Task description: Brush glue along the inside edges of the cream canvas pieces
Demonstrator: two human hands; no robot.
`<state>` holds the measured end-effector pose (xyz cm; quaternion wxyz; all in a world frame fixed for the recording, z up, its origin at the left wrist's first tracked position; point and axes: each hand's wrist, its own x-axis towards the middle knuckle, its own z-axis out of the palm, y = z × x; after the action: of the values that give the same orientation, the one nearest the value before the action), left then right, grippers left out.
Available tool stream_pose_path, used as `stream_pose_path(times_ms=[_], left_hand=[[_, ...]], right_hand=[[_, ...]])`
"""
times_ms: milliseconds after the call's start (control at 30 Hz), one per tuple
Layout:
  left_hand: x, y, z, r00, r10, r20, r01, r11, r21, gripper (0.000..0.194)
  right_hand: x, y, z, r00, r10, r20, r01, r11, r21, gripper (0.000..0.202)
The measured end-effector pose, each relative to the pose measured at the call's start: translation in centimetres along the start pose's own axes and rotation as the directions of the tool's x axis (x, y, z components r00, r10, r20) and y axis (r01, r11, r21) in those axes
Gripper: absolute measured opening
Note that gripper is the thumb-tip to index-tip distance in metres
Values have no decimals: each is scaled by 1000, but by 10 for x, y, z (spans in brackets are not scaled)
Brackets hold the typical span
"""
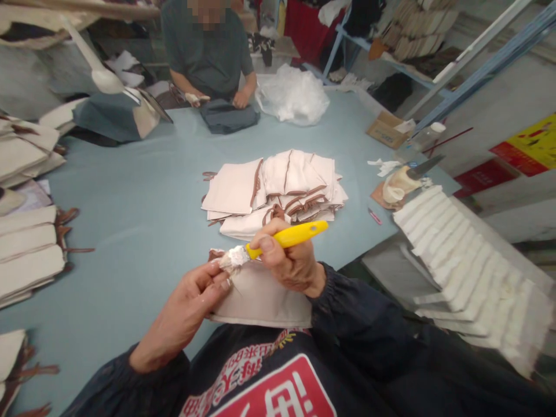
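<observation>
A brush with a yellow handle [299,234] is gripped in my right hand [289,260]. White paste coats its ferrule and bristles, which touch the upper left edge of a beige fabric piece [264,295] in front of me. My left hand [191,307] pinches that same edge between thumb and fingers, close beside the bristles. Brown trim shows at the piece's top left corner. Just beyond my hands lies a pile of similar beige pieces [237,185] with brown edging, several layers deep.
Across the blue-grey table [143,191] a co-worker handles dark folded cloth [228,116] beside a clear plastic bag [293,95]. More beige stacks [28,249] lie at left. At right are a paste-smeared container [397,185], pink-handled snips [374,216] and a cardboard box [388,130].
</observation>
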<state>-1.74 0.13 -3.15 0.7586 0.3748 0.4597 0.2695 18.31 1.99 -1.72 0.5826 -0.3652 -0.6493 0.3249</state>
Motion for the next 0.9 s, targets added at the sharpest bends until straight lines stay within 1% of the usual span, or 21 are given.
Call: stream_pose_path(times_ms=[67, 100, 200, 233, 267, 367, 400, 433, 533, 567, 700, 733, 767, 833, 900], left_hand=[[-1, 0, 1, 999, 9, -31, -10, 999, -38, 47], [-1, 0, 0, 999, 16, -44, -19, 998, -54, 45], [-1, -1, -4, 999, 25, -45, -29, 995, -97, 37], [-2, -1, -5, 999, 24, -39, -28, 993, -114, 35], [-2, -1, -6, 999, 22, -33, -26, 991, -130, 35], [-2, -2, -7, 1000, 6, -27, -10, 988, -154, 36], [-2, -2, -7, 1000, 3, -31, -8, 988, -156, 36], [-2, -2, -7, 999, 0, -37, -5, 988, -156, 35], [-2, -1, -8, 999, -5, -48, -3, 986, -165, 33], [-2, 0, -8, 999, -5, -51, -4, 985, -173, 33], [-3, 0, -10, 998, -20, -55, 9, 982, -190, 35], [-3, -1, -10, 998, -26, -51, 16, 982, -190, 35], [-3, -1, -11, 998, -29, -46, 20, 982, -188, 36], [-3, -2, -13, 998, -31, -49, 21, 983, -182, 39], [-2, -3, -16, 998, -25, -65, 13, 984, -176, 40]], right_hand=[[1, 2, 0, 999, -48, -14, 48, 998, -38, 20], [-1, 2, 0, 998, -54, -43, 52, 998, -47, 20], [-8, 0, -2, 980, -44, -192, 34, 998, -54, 21], [-10, -1, -1, 978, -45, -203, 35, 998, -56, 21], [-11, -2, 0, 983, -57, -173, 45, 997, -70, 21], [-9, 0, 5, 994, -109, -12, 107, 985, -135, 20], [-7, 1, 6, 993, -117, 1, 116, 982, -148, 20], [-6, 2, 7, 993, -114, -21, 109, 982, -152, 20], [-4, 4, 9, 987, -66, -149, 48, 992, -117, 20], [-5, 5, 10, 986, -61, -154, 45, 993, -108, 20], [-5, 13, 16, 994, -94, -62, 84, 984, -156, 20], [-4, 16, 18, 993, -86, -76, 73, 983, -166, 21], [-3, 20, 18, 991, -70, -116, 51, 986, -159, 22], [-1, 24, 17, 976, -31, -216, 10, 995, -99, 23], [-3, 23, 13, 960, 3, -282, -14, 999, -38, 24]])
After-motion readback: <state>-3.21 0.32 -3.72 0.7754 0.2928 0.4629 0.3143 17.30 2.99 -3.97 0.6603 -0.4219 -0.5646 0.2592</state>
